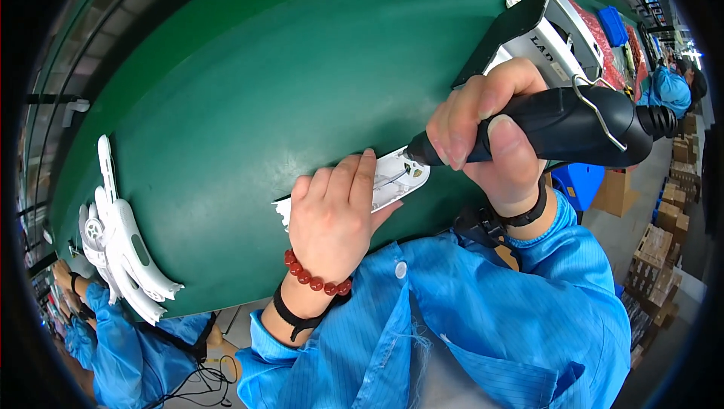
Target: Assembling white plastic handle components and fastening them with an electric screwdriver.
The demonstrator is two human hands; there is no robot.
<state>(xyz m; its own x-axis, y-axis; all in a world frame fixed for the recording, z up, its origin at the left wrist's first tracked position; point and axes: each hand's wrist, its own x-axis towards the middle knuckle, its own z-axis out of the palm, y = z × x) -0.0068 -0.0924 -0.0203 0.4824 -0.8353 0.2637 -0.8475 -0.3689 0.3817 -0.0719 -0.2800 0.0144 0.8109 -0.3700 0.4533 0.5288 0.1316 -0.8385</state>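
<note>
My left hand point(332, 209) lies over a long white plastic housing point(390, 192), pressing it against the green bench. Its fingers are bent round the part, with the thumb along the near edge. My right hand point(494, 126) is wrapped round a black electric screwdriver point(562, 126), held slanting with its tip down at the far rim of the housing's rounded right end. A thin wire and small fittings show inside the housing. My left hand covers its middle, and a jagged left end sticks out beyond the fingers.
At the left edge of the green bench point(226, 130) lies a pile of similar white plastic parts point(124, 239). A white box with a black panel point(505, 32) stands at the back right. Blue bins point(581, 183) and co-workers in blue coats point(667, 91) are beyond.
</note>
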